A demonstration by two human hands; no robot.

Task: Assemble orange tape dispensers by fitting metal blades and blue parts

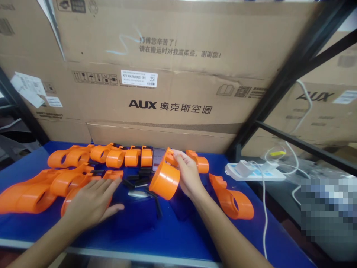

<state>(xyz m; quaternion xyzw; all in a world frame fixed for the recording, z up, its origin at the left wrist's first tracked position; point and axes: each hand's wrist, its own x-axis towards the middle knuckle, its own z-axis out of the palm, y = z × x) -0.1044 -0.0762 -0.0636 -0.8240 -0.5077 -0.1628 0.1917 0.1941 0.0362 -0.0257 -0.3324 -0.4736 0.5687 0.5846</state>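
Head view shows right hand [189, 174] pinching orange piece [165, 181], left hand [90, 203] spread, "AUX"-lettered carton [170, 93].

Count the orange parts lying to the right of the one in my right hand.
2. A partly hidden orange part sits just behind your right hand; a nearer orange part lies left of the white cable. More could be hidden behind the hand.
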